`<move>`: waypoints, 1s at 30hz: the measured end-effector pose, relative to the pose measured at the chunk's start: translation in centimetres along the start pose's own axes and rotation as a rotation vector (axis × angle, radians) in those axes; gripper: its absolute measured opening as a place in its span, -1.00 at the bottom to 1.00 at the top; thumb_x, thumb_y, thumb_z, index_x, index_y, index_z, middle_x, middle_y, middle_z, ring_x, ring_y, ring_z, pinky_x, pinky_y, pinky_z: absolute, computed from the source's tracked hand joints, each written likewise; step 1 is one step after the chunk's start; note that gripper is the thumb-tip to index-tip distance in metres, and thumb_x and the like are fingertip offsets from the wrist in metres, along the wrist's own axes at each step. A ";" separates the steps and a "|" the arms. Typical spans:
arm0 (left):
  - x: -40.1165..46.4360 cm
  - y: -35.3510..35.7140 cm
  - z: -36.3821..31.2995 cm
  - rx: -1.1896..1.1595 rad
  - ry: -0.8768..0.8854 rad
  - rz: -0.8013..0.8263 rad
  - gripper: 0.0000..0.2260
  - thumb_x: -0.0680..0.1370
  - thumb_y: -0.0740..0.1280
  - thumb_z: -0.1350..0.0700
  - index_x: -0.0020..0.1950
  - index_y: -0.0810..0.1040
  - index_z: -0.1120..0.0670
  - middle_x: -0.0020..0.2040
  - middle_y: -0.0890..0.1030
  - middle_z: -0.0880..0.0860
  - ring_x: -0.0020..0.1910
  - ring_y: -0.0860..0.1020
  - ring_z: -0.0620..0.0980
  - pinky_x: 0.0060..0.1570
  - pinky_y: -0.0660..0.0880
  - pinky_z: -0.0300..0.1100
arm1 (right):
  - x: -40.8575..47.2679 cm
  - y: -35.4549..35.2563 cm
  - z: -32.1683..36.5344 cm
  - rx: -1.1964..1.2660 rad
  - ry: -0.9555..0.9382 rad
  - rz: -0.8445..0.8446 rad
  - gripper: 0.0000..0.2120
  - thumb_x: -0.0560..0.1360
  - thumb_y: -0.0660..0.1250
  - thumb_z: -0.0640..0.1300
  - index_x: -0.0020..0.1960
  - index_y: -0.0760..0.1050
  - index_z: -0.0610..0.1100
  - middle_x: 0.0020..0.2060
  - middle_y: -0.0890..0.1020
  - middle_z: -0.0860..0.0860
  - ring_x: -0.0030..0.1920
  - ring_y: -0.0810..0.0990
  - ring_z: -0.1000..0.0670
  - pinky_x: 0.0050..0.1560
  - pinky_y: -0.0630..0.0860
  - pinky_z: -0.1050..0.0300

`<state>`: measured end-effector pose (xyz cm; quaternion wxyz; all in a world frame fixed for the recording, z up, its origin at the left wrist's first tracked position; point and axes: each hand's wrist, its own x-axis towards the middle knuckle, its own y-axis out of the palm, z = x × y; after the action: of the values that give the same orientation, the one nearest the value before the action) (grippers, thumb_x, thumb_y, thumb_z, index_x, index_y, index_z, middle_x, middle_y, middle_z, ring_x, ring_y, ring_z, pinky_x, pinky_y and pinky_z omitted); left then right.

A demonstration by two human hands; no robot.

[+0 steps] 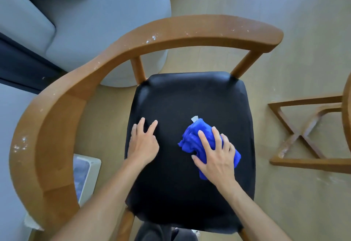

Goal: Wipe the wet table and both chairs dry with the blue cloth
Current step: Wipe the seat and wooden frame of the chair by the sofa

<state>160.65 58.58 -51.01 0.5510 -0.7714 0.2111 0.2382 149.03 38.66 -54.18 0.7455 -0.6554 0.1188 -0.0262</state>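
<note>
A wooden armchair with a curved backrest (62, 98) and a black padded seat (190, 96) stands right below me. The bunched blue cloth (193, 136) lies on the right half of the seat, a small white tag sticking out at its far end. My right hand (214, 155) presses flat on the cloth with fingers spread. My left hand (143, 143) rests on the seat's left side, fingers straight and spread, holding nothing. Water droplets speckle the wooden backrest rail.
A grey sofa (85, 22) with a dark cushion stands at the upper left, close behind the chair. A wooden cross-braced frame (303, 134), possibly a table base, is at the right edge. A white box-like object (87, 176) sits on the floor under the left armrest.
</note>
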 end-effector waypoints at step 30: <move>2.4 -0.8 4.1 0.161 0.225 0.158 -0.20 0.40 0.10 0.44 0.51 0.15 -0.21 0.56 -0.11 -0.14 0.51 -0.16 -0.05 0.21 0.46 -0.06 | -3.3 2.0 10.4 -0.045 -1.176 0.299 -0.52 0.37 0.36 -0.05 0.27 0.42 0.19 0.30 0.43 0.06 0.06 0.48 -0.10 0.00 0.46 0.04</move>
<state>162.49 62.61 -53.02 0.5637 -0.7274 0.3499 0.1753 147.77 49.72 -54.50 0.6676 -0.5517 -0.2218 0.4480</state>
